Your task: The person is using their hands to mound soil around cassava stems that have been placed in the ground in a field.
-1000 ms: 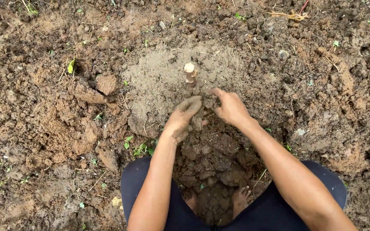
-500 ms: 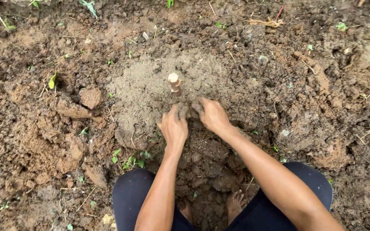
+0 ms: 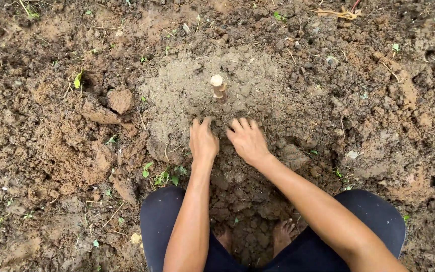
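Observation:
A short cut stem stake (image 3: 218, 87) stands upright in a low mound of pale, fine soil (image 3: 187, 95). My left hand (image 3: 202, 140) lies palm down on the near edge of that mound, fingers slightly apart and pressed into the earth. My right hand (image 3: 247, 139) rests flat beside it, fingertips pointing toward the stake. Both hands are bare, smeared with soil, and hold nothing. The stake is a hand's length beyond my fingertips.
Rough brown dug earth surrounds the mound, with clods (image 3: 120, 99) at the left and small green weeds (image 3: 163, 176) near my left knee. My knees in dark trousers (image 3: 162, 221) and bare feet (image 3: 283, 234) frame a darker hollow of soil below my arms.
My hands have gone from cupped and scooping in the darker soil to lying flat, side by side, on the mound's near edge closer to the stake. The view shifted slightly.

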